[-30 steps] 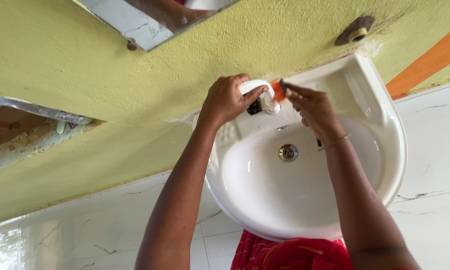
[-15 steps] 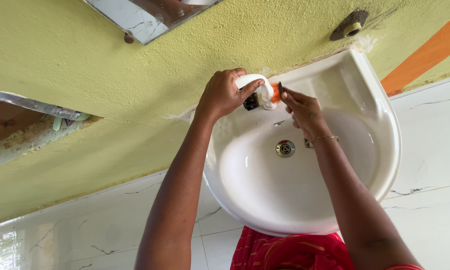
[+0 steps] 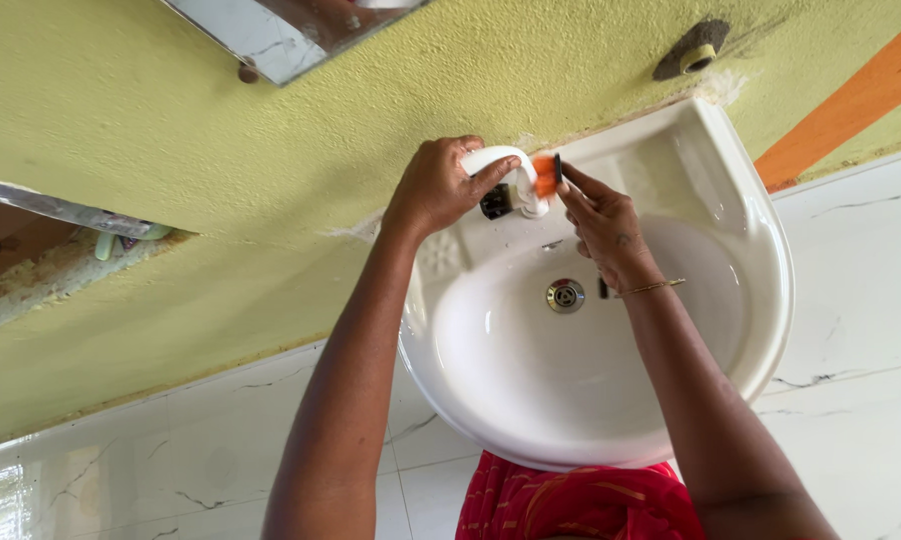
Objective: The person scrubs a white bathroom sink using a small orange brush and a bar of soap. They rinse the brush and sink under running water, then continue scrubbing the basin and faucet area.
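A white wall-hung washbasin (image 3: 741,330) fills the middle of the view, with a metal drain (image 3: 565,295) in its bowl. At its back stands a white tap (image 3: 519,172). My left hand (image 3: 436,185) is closed around the top of the tap. My right hand (image 3: 603,222) holds a small brush with orange bristles (image 3: 545,175), and the bristles press against the right side of the tap. A thin bangle sits on my right wrist.
The wall behind the basin is rough yellow-green plaster (image 3: 221,130) with an orange stripe (image 3: 851,110) at the right. A mirror corner (image 3: 281,35) shows at the top, a wall recess (image 3: 41,255) at the left. White marbled tiles (image 3: 171,450) lie below. Red cloth (image 3: 571,500) shows under the basin.
The view has shifted slightly, with the basin now a little higher and further left. My right hand has moved the brush a short way along the tap; my left hand keeps its hold.
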